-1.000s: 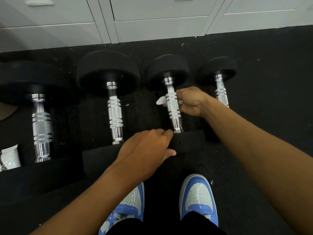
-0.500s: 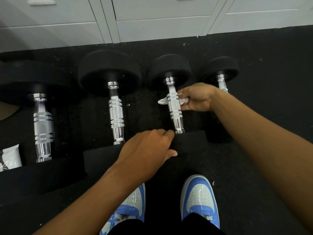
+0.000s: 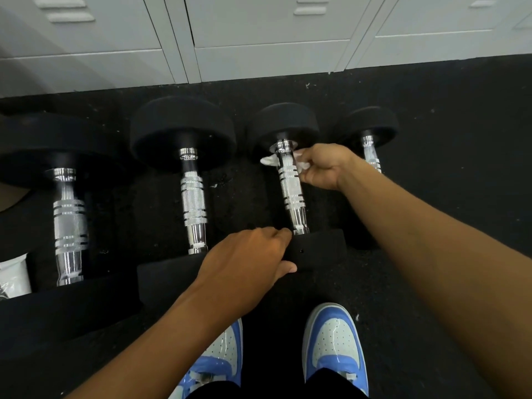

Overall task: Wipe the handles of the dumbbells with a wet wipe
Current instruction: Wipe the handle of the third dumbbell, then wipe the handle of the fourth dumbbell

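Several black dumbbells with chrome handles lie side by side on the dark floor. My right hand (image 3: 322, 167) grips a white wet wipe (image 3: 270, 160) wrapped around the far end of the third dumbbell's handle (image 3: 290, 191), close to its far head (image 3: 283, 122). The wipe's ends stick out on both sides of the handle. My left hand (image 3: 247, 257) rests on the near head (image 3: 316, 247) of that same dumbbell, fingers curled over its edge. The second dumbbell's handle (image 3: 193, 203), the leftmost handle (image 3: 69, 226) and the rightmost handle (image 3: 371, 154) lie untouched.
White lockers (image 3: 259, 38) line the wall behind the dumbbells. A white wipe packet (image 3: 14, 275) lies at the left edge beside the leftmost dumbbell. My blue and white shoes (image 3: 334, 338) stand just behind the near heads. Bare black mat stretches to the right.
My right hand has slid the wipe along the third handle away from me, from its middle up to the far end. My left hand has stayed on the near head.
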{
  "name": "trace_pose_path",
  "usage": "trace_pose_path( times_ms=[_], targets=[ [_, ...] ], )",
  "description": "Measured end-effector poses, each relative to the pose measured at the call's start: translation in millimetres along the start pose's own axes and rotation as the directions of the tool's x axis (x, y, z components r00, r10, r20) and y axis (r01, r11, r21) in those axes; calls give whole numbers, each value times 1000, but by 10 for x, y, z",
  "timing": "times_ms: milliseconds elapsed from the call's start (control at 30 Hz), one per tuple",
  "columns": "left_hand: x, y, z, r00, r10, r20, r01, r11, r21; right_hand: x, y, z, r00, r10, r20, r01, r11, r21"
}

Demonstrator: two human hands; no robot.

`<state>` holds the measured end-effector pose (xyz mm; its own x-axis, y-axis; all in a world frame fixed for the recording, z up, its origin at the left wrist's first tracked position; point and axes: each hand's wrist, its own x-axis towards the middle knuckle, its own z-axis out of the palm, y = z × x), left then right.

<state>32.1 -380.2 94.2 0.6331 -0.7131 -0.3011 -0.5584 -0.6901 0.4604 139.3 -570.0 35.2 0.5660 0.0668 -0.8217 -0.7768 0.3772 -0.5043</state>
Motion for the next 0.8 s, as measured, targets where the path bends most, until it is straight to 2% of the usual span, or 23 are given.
trace_pose_path(
  times_ms=[133, 267, 467, 633, 800],
  targets=[
    [-6, 18, -2, 1000, -8, 8, 8, 1000, 8, -182, 140, -57, 999, -34, -35, 36, 998, 52],
    [5, 21, -16, 999, -36, 9, 37, 998, -49, -475, 102, -238, 981, -147, -129, 167, 973, 159],
    [19, 151, -96, 997, -59, 50, 60, 998, -20, -1070, 55, -383, 966, -187, -178, 214, 966, 146],
    [-36, 574, -376, 999, 40, -1, -40, 999, 20, -1778, -24, -590, 969, -198, -144, 217, 967, 132],
    [-92, 1053, -758, 983, 178, -41, -172, 978, 120, -2464, -199, -722, 941, -293, -172, 319, 936, 151]
  ],
)
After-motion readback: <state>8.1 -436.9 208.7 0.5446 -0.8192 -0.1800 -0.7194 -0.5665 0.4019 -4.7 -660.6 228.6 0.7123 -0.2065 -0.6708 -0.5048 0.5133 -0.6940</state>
